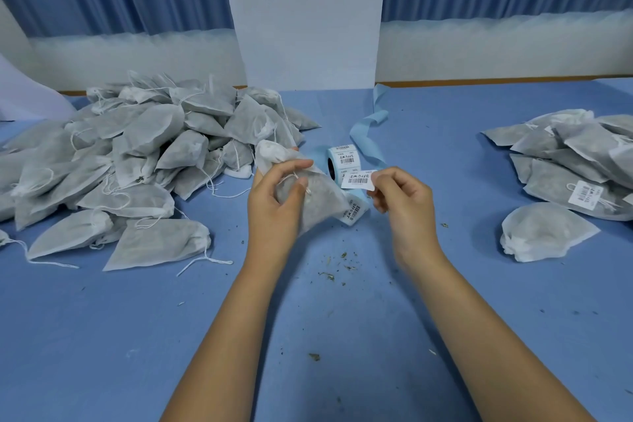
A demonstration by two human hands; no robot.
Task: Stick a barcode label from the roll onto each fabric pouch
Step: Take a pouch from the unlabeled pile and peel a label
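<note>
Head view. The left hand grips one fabric pouch above the blue table. Its fingers are curled over the pouch's far edge and its thumb is pressed on the near face. The pouch's long axis runs diagonally: the gathered white neck points up and to the left, and the filled grey body slopes down to the right.

The right hand pinches a peeled barcode label by its right end between thumb and forefinger, with the remaining fingers loosely curled beneath. The label's long axis lies roughly left to right, its printed face is toward the camera (barcode along the lower edge), and its free end is just beside the pouch.

The label roll stands on edge just behind both hands, and spent blue backing strip trails away from it. A heap of pouches lies at left, and a stack of pouches, one showing a label, lies at right. Plant crumbs dot the table.
</note>
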